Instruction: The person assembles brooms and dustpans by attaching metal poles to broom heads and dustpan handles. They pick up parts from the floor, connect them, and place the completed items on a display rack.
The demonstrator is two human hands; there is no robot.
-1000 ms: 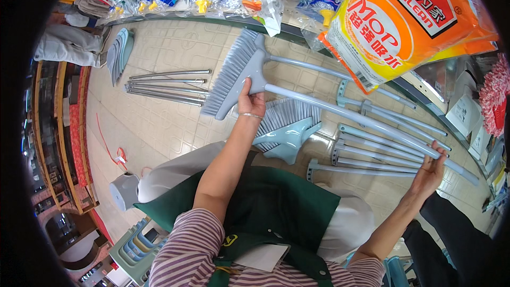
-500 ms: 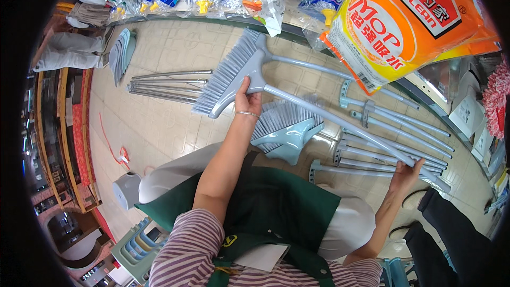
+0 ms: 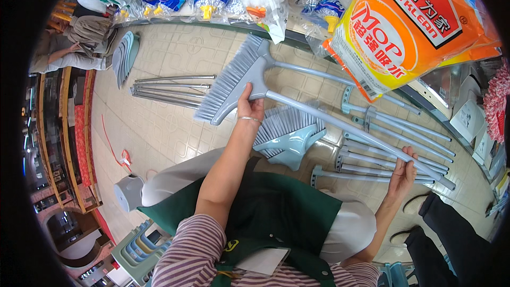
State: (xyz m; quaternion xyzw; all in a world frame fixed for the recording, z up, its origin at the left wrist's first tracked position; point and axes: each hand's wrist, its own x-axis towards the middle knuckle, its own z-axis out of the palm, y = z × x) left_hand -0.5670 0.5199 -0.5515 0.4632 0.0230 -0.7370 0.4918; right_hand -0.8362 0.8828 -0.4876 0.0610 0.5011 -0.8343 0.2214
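A grey-blue broom (image 3: 324, 116) slants across in front of me, its bristle head at the upper left and its handle running to the lower right. My left hand (image 3: 250, 107) grips the head close to the handle socket. Around the handle near its far end, the fingers of my right hand (image 3: 402, 174) are closed. A second grey broom (image 3: 313, 71) lies on the floor behind, its head partly hidden by the first. Below the held handle, light blue-green broom heads (image 3: 287, 149) lie stacked with grey bristles.
Loose grey poles (image 3: 382, 177) with toothed end pieces lie at the right. Thin metal rods (image 3: 170, 86) and stacked dustpans (image 3: 124, 58) are on the floor at the left. An orange mop package (image 3: 393, 37) hangs at the upper right. Someone's dark trouser legs (image 3: 451, 228) stand lower right.
My right hand has shifted slightly back along the handle and its fingers have re-set. My left hand keeps its hold. A person's arm has come into view at the upper left.
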